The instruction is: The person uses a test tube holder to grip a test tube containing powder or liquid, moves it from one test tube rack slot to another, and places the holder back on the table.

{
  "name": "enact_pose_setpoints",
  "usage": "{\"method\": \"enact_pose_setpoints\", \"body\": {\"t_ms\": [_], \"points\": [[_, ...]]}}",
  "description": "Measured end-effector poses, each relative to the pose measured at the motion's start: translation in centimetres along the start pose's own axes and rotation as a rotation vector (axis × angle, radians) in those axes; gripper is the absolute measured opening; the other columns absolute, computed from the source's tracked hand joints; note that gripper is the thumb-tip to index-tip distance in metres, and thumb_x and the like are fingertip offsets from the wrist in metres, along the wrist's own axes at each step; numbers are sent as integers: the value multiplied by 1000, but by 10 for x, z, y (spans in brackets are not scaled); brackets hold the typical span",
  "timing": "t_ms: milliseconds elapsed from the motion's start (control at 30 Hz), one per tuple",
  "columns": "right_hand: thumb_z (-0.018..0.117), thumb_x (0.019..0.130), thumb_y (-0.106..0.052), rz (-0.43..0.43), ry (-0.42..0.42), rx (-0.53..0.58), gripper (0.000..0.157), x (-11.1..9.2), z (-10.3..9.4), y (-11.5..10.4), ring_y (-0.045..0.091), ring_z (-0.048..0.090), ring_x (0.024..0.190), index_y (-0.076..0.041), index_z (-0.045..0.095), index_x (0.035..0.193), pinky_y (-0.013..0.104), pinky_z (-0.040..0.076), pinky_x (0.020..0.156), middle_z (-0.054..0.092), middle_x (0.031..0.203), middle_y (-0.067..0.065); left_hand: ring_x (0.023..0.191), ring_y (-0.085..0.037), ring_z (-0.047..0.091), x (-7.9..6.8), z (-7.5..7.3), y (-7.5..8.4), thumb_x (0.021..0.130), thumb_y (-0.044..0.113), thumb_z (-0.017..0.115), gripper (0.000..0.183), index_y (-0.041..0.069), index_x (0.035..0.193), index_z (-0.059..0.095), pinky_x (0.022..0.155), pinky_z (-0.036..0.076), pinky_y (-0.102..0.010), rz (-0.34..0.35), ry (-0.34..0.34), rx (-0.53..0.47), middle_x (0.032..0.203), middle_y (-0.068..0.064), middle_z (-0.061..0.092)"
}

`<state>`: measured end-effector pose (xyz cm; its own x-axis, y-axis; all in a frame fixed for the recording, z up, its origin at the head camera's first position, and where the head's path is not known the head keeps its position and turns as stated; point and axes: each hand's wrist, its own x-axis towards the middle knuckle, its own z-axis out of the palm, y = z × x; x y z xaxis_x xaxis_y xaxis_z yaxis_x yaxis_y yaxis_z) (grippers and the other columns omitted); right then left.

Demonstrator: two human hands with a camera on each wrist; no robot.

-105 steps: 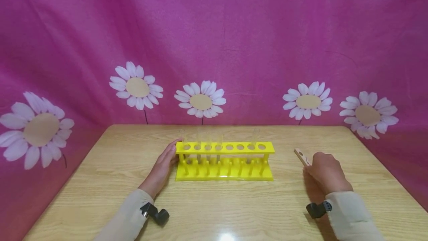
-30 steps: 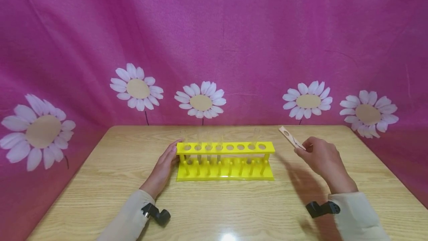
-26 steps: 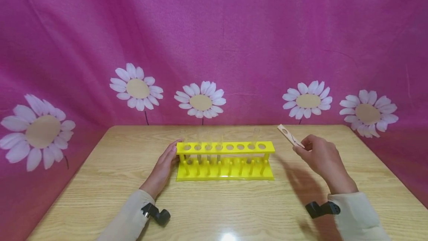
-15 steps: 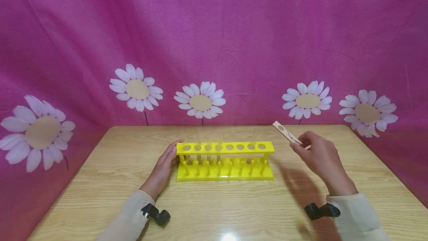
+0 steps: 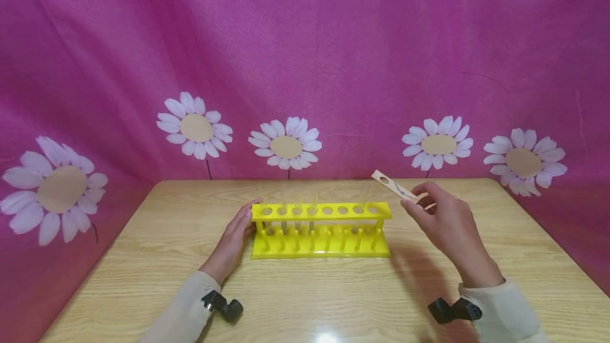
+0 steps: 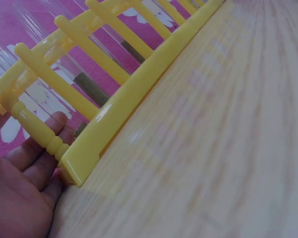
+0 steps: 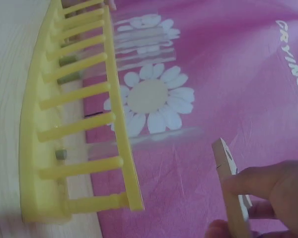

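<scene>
A yellow test tube rack (image 5: 321, 253) stands mid-table. Several clear test tubes (image 5: 312, 197) fill its left holes, and one more tube (image 5: 364, 192) leans near the right end. Greenish-brown matter (image 6: 91, 89) shows low in some tubes. My left hand (image 5: 233, 234) holds the rack's left end; in the left wrist view its fingers (image 6: 37, 156) reach behind the end post. My right hand (image 5: 448, 226) pinches a wooden test tube clamp (image 5: 392, 184) between thumb and fingers, raised right of the rack. The clamp's holed tip points left, near the lone tube but apart from it in the right wrist view.
The wood-grain table (image 5: 305, 295) ends at the back against a magenta cloth (image 5: 333, 68) printed with white daisies. A black wrist camera (image 5: 221, 306) sits on the left sleeve, another camera (image 5: 455, 311) on the right one.
My right hand has lifted the test tube clamp from low over the table and carried it left towards the rack's right end. The left hand and the rack have stayed in place.
</scene>
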<state>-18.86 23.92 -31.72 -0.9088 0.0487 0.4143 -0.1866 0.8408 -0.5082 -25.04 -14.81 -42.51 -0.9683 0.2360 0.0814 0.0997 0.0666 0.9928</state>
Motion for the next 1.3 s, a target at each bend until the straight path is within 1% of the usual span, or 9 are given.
{"method": "enact_pose_setpoints", "body": {"t_ms": [167, 233, 333, 467, 633, 833, 1033, 1167, 1300], "points": [[61, 84, -40, -2, 26, 26, 34, -1, 4, -5, 19, 53, 65, -11, 57, 101, 28, 42, 51, 61, 77, 5, 128, -15, 30, -1, 1, 0, 95, 49, 28, 51, 25, 139, 32, 107, 21, -42, 1, 5, -6, 141, 7, 32], [60, 84, -40, 5, 25, 27, 36, -1, 6, -7, 19, 49, 62, -9, 59, 102, 27, 41, 48, 60, 74, 5, 128, -14, 32, 2, -1, -7, 93, 53, 30, 53, 25, 139, 33, 107, 22, -42, 7, 11, -6, 139, 8, 33], [57, 84, -46, 11, 0, 18, 45, -1, 7, -9, 19, 44, 58, -6, 61, 105, 26, 38, 44, 57, 70, 5, 128, -15, 31, 3, -1, -6, 94, 51, 29, 52, 25, 139, 32, 107, 21, -42, 5, 9, -4, 140, 7, 33], [56, 83, -50, -2, -43, 21, 49, -2, 9, -11, 17, 43, 54, -7, 62, 107, 26, 38, 39, 56, 68, 4, 129, -17, 29, 3, -2, -6, 96, 46, 27, 49, 24, 140, 31, 108, 20, -43, 10, -3, -14, 142, 3, 30], [58, 85, -43, -22, -63, 21, 41, -2, 12, -13, 17, 45, 55, -7, 64, 103, 27, 40, 40, 56, 71, 5, 130, -16, 28, 3, -2, -6, 96, 46, 27, 46, 28, 138, 33, 108, 19, -42, -1, 2, -8, 143, 4, 29], [59, 84, -42, -57, -18, -15, 40, -3, 14, -14, 17, 46, 56, -5, 66, 97, 26, 40, 42, 55, 73, 5, 129, -15, 30, 3, -1, -7, 94, 51, 29, 50, 27, 138, 33, 107, 21, -42, 0, 11, 0, 141, 5, 31], [61, 85, -38, -125, 44, -42, 32, -4, 18, -14, 14, 39, 48, -7, 65, 85, 25, 33, 37, 48, 60, 1, 129, -17, 30, 3, -1, -8, 94, 52, 29, 54, 23, 139, 32, 107, 21, -44, 17, 17, 8, 141, 5, 32], [64, 84, -32, -160, 62, -69, 25, -4, 20, -14, 13, 35, 46, -8, 63, 77, 24, 30, 38, 42, 54, -2, 129, -15, 30, 3, -1, -8, 93, 52, 30, 51, 27, 138, 34, 107, 21, -42, -1, 28, 6, 141, 7, 32], [66, 82, -27, -182, 78, -87, 22, -5, 21, -14, 13, 34, 45, -8, 61, 72, 24, 29, 38, 40, 52, -2, 129, -14, 29, 4, -1, -8, 93, 54, 30, 52, 27, 138, 34, 108, 20, -42, -5, 23, 3, 141, 8, 32]]}}
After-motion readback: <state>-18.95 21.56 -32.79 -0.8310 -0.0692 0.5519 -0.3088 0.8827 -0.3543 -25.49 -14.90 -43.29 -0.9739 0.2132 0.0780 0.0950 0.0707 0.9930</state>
